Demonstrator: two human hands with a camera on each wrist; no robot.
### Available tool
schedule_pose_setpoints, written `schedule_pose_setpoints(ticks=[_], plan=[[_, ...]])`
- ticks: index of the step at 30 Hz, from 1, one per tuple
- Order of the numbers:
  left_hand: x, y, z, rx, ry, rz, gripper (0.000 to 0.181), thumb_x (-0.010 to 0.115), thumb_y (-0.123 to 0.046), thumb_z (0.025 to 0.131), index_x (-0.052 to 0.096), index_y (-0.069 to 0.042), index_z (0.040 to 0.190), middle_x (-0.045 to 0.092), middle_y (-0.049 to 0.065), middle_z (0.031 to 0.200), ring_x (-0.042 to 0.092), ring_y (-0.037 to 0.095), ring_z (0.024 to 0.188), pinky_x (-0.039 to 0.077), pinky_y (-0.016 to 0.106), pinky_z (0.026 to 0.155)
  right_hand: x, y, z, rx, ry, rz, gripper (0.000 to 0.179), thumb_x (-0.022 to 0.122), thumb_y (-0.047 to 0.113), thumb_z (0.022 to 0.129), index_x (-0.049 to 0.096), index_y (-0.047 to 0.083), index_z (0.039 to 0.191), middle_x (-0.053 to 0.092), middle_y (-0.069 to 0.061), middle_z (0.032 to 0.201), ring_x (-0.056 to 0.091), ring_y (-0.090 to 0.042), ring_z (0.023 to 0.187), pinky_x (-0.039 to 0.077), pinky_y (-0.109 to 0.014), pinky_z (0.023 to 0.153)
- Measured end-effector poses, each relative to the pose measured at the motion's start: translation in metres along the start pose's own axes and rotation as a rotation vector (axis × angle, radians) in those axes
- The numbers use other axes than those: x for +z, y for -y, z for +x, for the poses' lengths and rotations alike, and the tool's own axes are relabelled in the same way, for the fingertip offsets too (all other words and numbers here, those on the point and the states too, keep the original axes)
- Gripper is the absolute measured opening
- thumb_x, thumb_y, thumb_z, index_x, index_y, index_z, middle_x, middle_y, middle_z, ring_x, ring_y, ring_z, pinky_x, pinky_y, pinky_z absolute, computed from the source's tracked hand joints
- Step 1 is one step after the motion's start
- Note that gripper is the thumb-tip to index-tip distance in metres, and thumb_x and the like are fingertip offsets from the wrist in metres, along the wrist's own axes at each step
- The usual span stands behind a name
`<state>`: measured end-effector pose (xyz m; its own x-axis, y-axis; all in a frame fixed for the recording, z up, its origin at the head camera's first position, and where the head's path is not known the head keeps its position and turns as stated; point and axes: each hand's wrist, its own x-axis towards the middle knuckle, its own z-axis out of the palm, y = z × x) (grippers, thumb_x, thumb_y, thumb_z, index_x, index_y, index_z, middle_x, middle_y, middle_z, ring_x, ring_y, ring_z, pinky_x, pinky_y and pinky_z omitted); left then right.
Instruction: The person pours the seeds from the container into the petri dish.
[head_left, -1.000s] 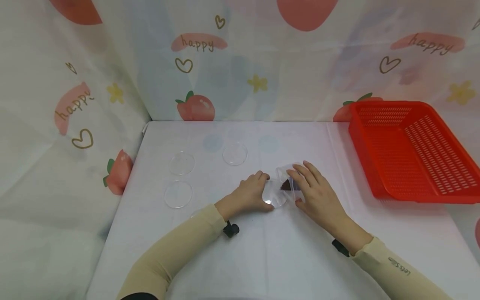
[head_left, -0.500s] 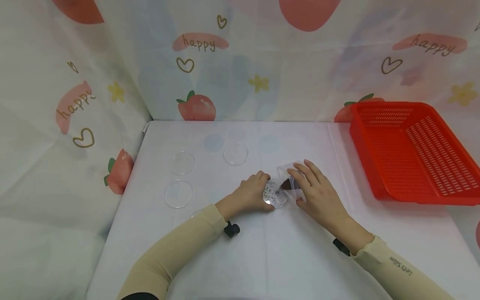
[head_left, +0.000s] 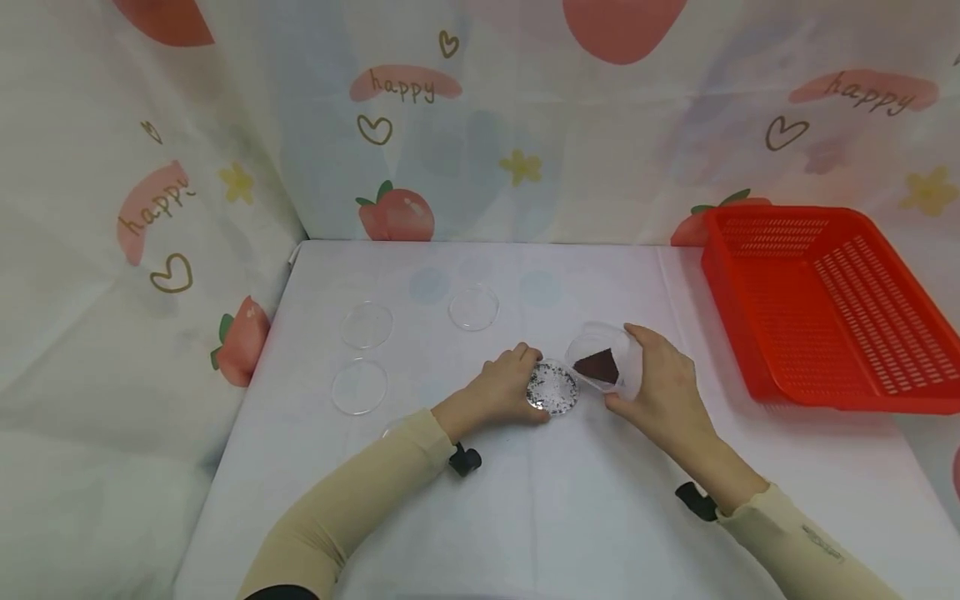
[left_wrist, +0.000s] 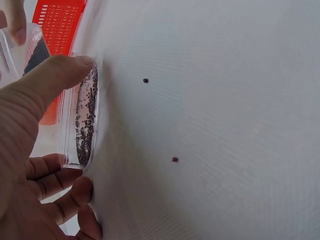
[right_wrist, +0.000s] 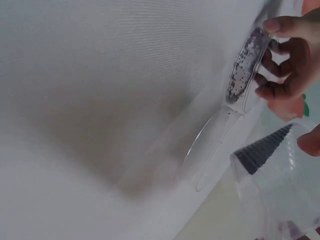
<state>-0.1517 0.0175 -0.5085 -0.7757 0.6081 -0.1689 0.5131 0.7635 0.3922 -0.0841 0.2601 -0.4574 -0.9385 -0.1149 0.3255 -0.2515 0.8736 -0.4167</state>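
A small clear round dish (head_left: 552, 388) with dark grains scattered over its bottom stands on the white cloth. Thumb and fingers of my left hand (head_left: 504, 385) grip its side from the left. Just to the right, my right hand (head_left: 670, 398) holds a clear plastic cup (head_left: 632, 360) tilted, its mouth close to the dish's rim. A wedge of dark brown grains (head_left: 598, 367) lies in the cup. In the left wrist view two stray grains (left_wrist: 145, 80) sit on the cloth. The right wrist view shows the dark grains (right_wrist: 257, 152) heaped along the cup's wall.
Several clear dishes lie on the left: one dish (head_left: 358, 387) nearest, another (head_left: 367, 325) behind it, a third (head_left: 474, 307) farther back. The left sleeve partly hides one more. A red plastic basket (head_left: 825, 317) stands at the right by the patterned cloth wall.
Dark grains now cover the dish's bottom, where none showed a second ago. My right hand has turned the cup and drawn it slightly right. The left hand stays in place.
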Motion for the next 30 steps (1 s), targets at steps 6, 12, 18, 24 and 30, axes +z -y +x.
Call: schedule_pose_setpoints(ticks=[6,12,18,24,30], plan=[[-0.003,0.0,-0.006,-0.005,0.028,-0.003,0.104,0.087,-0.055,0.075,0.04,-0.006,0.154,0.052,0.008,0.144,0.056,0.025,0.128,0.054,0.047,0.101,-0.015,-0.025,-0.008,0.305,0.067,0.083,0.108,0.086,0.024,0.077,0.02,0.011,0.162,0.047,-0.03,0.143,0.052,-0.057,0.116,0.047,-0.075,0.089],[-0.005,0.008,-0.029,-0.063,0.071,-0.042,0.116,0.088,-0.053,0.077,0.027,-0.003,0.162,0.043,0.014,0.158,0.046,0.03,0.144,0.043,0.043,0.117,-0.017,-0.061,-0.021,0.432,0.072,0.17,0.107,0.081,0.032,0.085,0.013,0.009,0.164,0.05,-0.027,0.142,0.052,-0.049,0.121,0.049,-0.064,0.089],[-0.034,0.028,-0.08,-0.147,0.067,0.145,0.103,0.088,-0.053,0.078,0.044,0.001,0.154,0.05,0.018,0.154,0.048,0.034,0.142,0.044,0.046,0.116,-0.013,-0.085,-0.028,0.461,0.042,0.156,0.105,0.079,0.027,0.085,0.014,0.001,0.163,0.045,-0.034,0.144,0.048,-0.053,0.125,0.045,-0.068,0.094],[-0.048,0.04,-0.149,-0.192,0.032,0.189,0.094,0.096,-0.05,0.067,0.061,0.0,0.139,0.058,0.02,0.144,0.053,0.041,0.134,0.048,0.056,0.108,-0.014,-0.084,-0.031,0.42,0.044,0.046,0.11,0.08,0.03,0.081,0.013,-0.002,0.163,0.031,-0.037,0.157,0.033,-0.059,0.14,0.029,-0.08,0.108],[-0.026,0.049,-0.184,-0.24,-0.004,0.19,0.095,0.099,-0.04,0.06,0.06,-0.006,0.139,0.058,0.021,0.14,0.053,0.043,0.13,0.051,0.06,0.098,-0.019,-0.057,-0.031,0.138,-0.01,-0.147,0.104,0.081,0.036,0.074,0.032,0.0,0.158,0.036,-0.03,0.156,0.026,-0.05,0.149,0.015,-0.076,0.117]])
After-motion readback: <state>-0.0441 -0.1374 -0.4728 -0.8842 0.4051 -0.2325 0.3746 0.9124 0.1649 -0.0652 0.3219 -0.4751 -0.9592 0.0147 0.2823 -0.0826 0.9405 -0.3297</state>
